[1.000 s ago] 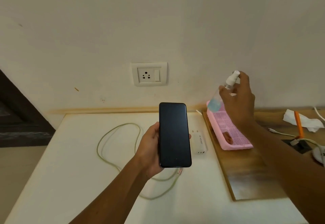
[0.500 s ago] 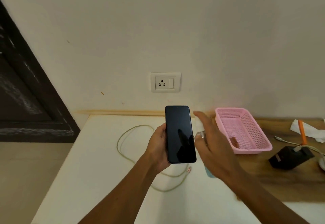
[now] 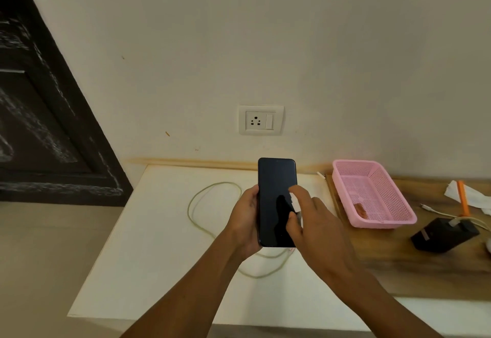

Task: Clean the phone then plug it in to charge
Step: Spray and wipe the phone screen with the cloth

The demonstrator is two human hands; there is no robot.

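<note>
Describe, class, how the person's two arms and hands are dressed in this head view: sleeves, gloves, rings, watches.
Both forearms are bare up to the frame's bottom edge; no sleeve shows. The left hand and the right hand wear no gloves. No ring, watch or bracelet is visible on the fingers or wrists that show. No markings are visible.

I see a white table [image 3: 148,252] by the wall, a pale cable [image 3: 198,220] looped on it, a brown wood board [image 3: 398,271] on its right side, on the board a pink basket [image 3: 372,194], a black box [image 3: 443,234], white paper [image 3: 470,194], an orange stick [image 3: 462,198]
</note>
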